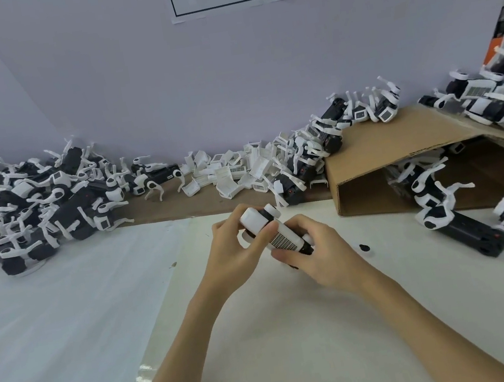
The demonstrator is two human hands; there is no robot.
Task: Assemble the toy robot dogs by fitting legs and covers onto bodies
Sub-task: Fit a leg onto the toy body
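Both forearms reach forward over the white counter and meet at one toy dog body, held tilted above it. The left hand curls round its upper end, thumb pressed on the gridded cover; the right hand grips the lower end. Beyond lie loose white covers, a heap of dogs far left, and a cardboard box right.
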